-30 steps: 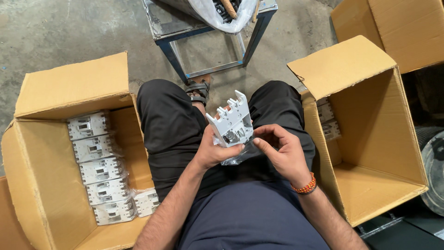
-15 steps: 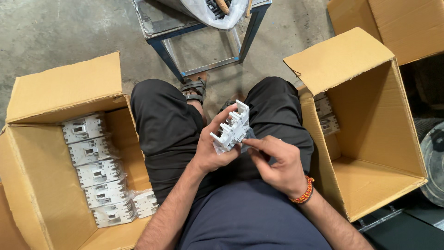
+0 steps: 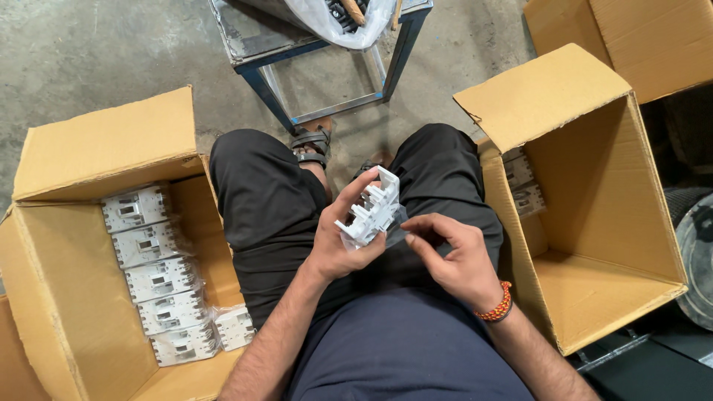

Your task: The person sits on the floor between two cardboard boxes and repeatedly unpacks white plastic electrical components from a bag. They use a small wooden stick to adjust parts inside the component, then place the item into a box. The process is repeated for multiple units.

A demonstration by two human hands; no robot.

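**White moulded part held over the lap, between two cartons**

Concrete floor, grey and scuffed, under a seated person in dark trousers; open cardboard cartons stand on either side.

Left hand point(image 3: 343, 249): fingers wrapped around a white plastic part point(image 3: 371, 209), thumb on its near edge, index finger stretched up along the far side. Firm clasp; the part sits above the lap, between the knees, tilted.

Right hand point(image 3: 453, 256): fingers curled loosely, tips just beside the part's lower right edge, where a bit of clear film shows. Whether they pinch the film or only touch it cannot be told.

Handling, as judged: rigid moulded plastic, light enough for one hand. Thin ribs and clips look snappable, so hold it by the solid outer walls, not the projecting tabs. Smooth surface, film possibly slippery.

Outward: left carton point(image 3: 96, 148) holds a row of white bagged units point(image 3: 160, 278). Right carton point(image 3: 594, 245) is mostly bare, a few similar units point(image 3: 523, 186) at its near wall. Blue metal frame point(image 3: 327, 67) ahead, with a clear bag point(image 3: 338, 18) on top.
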